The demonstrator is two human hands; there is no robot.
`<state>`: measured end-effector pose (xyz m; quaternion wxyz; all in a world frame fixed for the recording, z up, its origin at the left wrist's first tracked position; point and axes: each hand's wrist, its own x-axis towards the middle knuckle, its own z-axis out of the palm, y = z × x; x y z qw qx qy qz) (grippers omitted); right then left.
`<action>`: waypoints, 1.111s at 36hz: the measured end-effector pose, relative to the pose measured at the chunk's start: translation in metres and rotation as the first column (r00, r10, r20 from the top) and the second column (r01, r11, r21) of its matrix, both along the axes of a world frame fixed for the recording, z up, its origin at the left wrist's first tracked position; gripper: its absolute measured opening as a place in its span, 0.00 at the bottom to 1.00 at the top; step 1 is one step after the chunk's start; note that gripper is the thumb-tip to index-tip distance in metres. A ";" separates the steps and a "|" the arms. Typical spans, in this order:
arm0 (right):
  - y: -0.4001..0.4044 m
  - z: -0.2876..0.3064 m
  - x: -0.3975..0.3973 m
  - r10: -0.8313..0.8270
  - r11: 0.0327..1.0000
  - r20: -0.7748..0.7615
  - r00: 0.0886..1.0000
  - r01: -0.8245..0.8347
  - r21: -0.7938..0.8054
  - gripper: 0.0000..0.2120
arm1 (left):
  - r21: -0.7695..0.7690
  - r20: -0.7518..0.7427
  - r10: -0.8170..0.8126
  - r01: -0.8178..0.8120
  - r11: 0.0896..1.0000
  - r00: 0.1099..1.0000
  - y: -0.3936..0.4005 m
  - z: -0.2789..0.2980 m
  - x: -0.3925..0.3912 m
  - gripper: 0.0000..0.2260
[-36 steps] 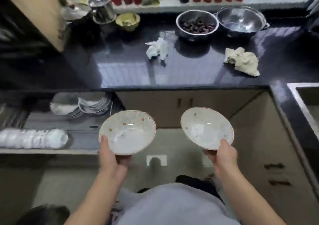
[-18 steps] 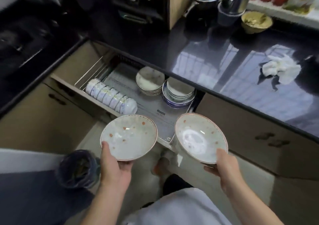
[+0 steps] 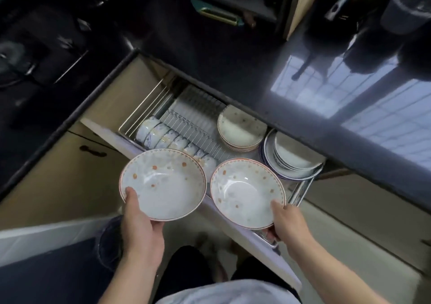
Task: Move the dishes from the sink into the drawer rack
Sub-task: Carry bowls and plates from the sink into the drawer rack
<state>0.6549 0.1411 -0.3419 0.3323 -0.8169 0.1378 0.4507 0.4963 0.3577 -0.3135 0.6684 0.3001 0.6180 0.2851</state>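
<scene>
Hand-held bowls [image 3: 163, 184] above stocked rack [image 3: 193, 119]

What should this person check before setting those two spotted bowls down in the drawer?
1. Left hand has a grip on its bowl: ok.
2. Right hand has a grip on its bowl: ok.
3. Drawer rack pulled open: ok.
4. Bare wire slots free in the rack: ok.
5. Matching spotted stack reachable under the countertop edge: cannot tell.
6. Bowls dry: cannot tell.
</scene>
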 end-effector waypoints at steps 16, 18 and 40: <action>0.106 -0.093 0.059 -0.221 0.958 0.260 0.940 0.260 -0.124 0.22 | 0.227 -0.163 -0.430 0.458 0.859 0.888 0.156 -0.127 0.119 0.26; 0.122 -0.104 0.069 -0.220 0.950 0.295 0.930 0.273 -0.150 0.22 | 0.269 -0.164 -0.459 0.487 0.831 0.873 0.165 -0.137 0.123 0.22; 0.183 -0.151 0.111 -0.142 0.896 0.361 0.922 0.275 -0.349 0.23 | 0.130 -0.064 -0.448 0.453 0.882 0.892 0.170 -0.144 0.115 0.22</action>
